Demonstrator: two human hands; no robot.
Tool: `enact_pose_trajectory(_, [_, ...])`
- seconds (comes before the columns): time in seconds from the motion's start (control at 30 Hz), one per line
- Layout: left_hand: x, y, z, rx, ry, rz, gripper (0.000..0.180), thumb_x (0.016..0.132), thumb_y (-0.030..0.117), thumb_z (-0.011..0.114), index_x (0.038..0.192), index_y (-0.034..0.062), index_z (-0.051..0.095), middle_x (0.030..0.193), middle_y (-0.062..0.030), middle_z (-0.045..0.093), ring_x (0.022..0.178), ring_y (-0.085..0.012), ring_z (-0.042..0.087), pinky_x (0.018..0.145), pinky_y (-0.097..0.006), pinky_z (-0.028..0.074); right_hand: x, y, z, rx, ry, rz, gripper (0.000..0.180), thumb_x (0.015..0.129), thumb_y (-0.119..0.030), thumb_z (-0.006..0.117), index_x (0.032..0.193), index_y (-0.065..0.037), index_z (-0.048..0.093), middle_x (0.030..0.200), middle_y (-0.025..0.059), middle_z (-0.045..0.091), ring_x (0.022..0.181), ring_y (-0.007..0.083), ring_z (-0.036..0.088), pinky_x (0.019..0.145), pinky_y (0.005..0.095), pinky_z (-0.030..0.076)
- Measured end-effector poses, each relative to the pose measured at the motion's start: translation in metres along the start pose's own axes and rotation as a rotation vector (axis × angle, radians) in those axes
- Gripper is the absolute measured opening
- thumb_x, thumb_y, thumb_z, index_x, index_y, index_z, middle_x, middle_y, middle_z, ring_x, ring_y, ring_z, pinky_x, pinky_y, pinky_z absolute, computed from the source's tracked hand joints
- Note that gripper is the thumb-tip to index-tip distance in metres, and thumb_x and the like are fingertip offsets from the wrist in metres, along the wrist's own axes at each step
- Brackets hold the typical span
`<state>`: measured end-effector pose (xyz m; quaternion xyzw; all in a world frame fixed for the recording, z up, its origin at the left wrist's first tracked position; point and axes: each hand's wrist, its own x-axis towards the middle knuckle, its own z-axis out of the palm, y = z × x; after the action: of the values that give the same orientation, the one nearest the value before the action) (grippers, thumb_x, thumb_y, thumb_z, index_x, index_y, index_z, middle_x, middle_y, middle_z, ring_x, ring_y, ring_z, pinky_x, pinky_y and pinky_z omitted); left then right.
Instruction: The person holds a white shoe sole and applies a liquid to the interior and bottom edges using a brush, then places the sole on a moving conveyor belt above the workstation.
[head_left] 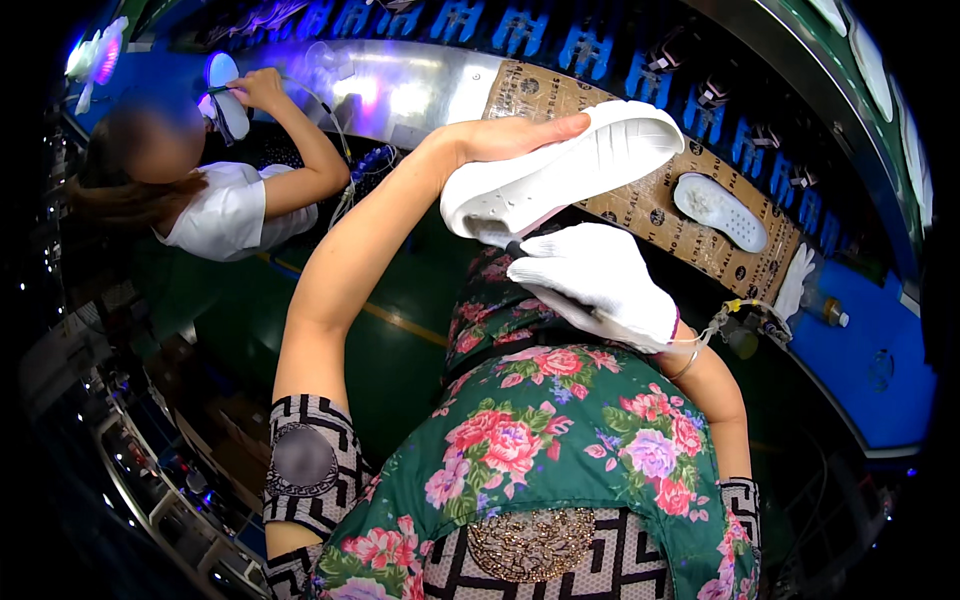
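My bare left hand (500,138) grips a white shoe sole (615,150) along its far side, with the thumb lying over the rim. The sole is held up and tilted, so its hollow inner side and raised side wall show. In a white knit glove, my right hand (600,280) is closed round a small brush (514,249) with a dark handle. The brush's tip is at the near left end of the sole, at or just inside the rim; exact contact cannot be made out. A second white sole (722,212) with small holes lies on brown cardboard, right of my hands.
Printed brown cardboard (640,212) covers part of the metal bench. Blue clamp-like holders (585,50) line the far side. A white glove (795,282) and a small bottle (830,312) are at the right. At the left, a co-worker (225,205) holds another sole (232,112).
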<state>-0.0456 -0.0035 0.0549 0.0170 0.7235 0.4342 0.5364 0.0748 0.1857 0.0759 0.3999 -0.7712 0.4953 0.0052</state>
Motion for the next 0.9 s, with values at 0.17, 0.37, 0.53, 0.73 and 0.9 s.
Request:
enact_pose_trajectory(0.17, [-0.002,0.006,0.0,0.053,-0.011,0.006,0.098,0.082,0.089,0.039,0.133,0.0095,0.064,0.128,-0.0191,0.064,0.117,-0.0291,0.063,0.096,-0.037,0.051,0.003,0.006,-0.008,0.116,0.071,0.086,0.019,0.08,-0.011,0.076,0.099,-0.012,0.072,0.094,0.0056,0.07,0.086,0.0264,0.07,0.076,0.0348,0.056])
enact_pose_trajectory(0.37, [0.001,0.007,-0.008,-0.004,0.006,0.003,0.091,0.086,0.081,0.047,0.134,0.005,0.062,0.129,-0.0213,0.063,0.113,-0.0277,0.065,0.091,-0.035,0.055,0.009,0.005,-0.009,0.076,0.131,0.091,0.021,0.079,-0.006,0.077,0.099,-0.01,0.07,0.089,0.0073,0.071,0.077,0.0258,0.07,0.069,0.0345,0.056])
enact_pose_trajectory(0.53, [-0.001,0.012,-0.008,-0.148,0.041,0.011,0.082,0.09,0.076,0.047,0.129,0.0052,0.065,0.121,-0.017,0.067,0.104,-0.022,0.068,0.085,-0.032,0.057,0.002,0.0,0.005,0.033,0.108,0.058,0.025,0.077,-0.008,0.079,0.101,-0.012,0.072,0.089,0.0066,0.072,0.079,0.0241,0.07,0.07,0.0325,0.056])
enact_pose_trajectory(0.73, [0.016,-0.015,-0.005,-0.536,0.011,0.208,0.075,0.096,0.068,0.046,0.138,0.0068,0.057,0.116,-0.0103,0.07,0.095,-0.0147,0.068,0.081,-0.031,0.058,-0.004,0.001,-0.013,0.572,0.402,0.643,0.017,0.086,-0.005,0.077,0.102,-0.001,0.074,0.093,0.0051,0.072,0.08,0.0089,0.067,0.07,0.0225,0.052])
enact_pose_trajectory(0.9, [0.026,-0.041,0.009,-1.038,-0.327,0.363,0.091,0.092,0.079,0.03,0.145,0.0061,0.046,0.108,-0.0215,0.068,0.085,-0.034,0.072,0.072,-0.05,0.062,-0.006,0.015,-0.018,0.618,0.629,0.666,0.018,0.086,0.0,0.075,0.104,0.0,0.073,0.097,0.006,0.072,0.079,0.0088,0.065,0.07,0.0223,0.052])
